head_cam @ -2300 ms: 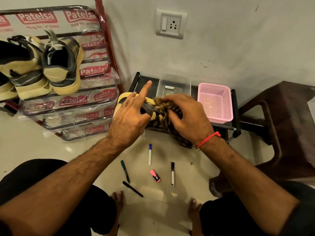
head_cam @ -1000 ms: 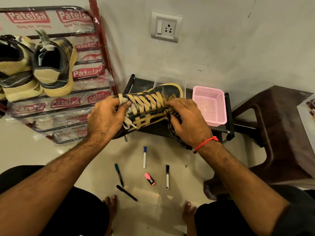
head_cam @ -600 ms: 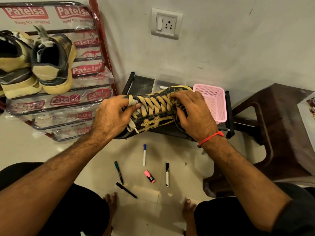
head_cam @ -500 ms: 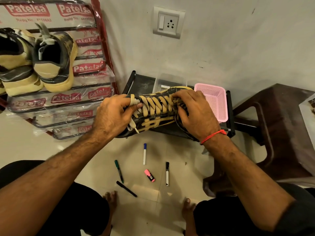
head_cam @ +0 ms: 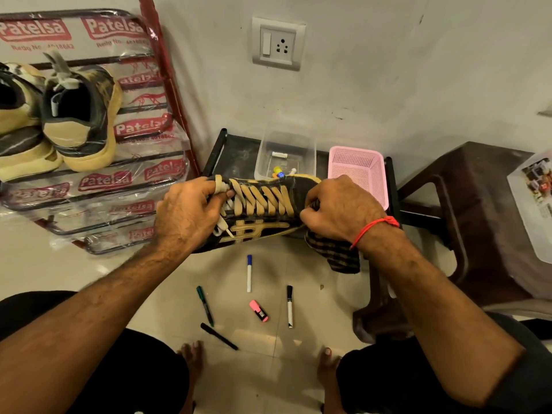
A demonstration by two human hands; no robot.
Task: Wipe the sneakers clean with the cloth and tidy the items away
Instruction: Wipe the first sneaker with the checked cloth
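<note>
Wiping the laced sneaker (head_cam: 263, 207), our left hand (head_cam: 186, 213) grips its collar, our right hand (head_cam: 337, 210) clutches the checked cloth (head_cam: 334, 252); next, rub rightward over the toe.

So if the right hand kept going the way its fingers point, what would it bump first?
Probably the left hand. The right hand, pressing the cloth, points along the sneaker laces toward it, though depth is unclear.
</note>
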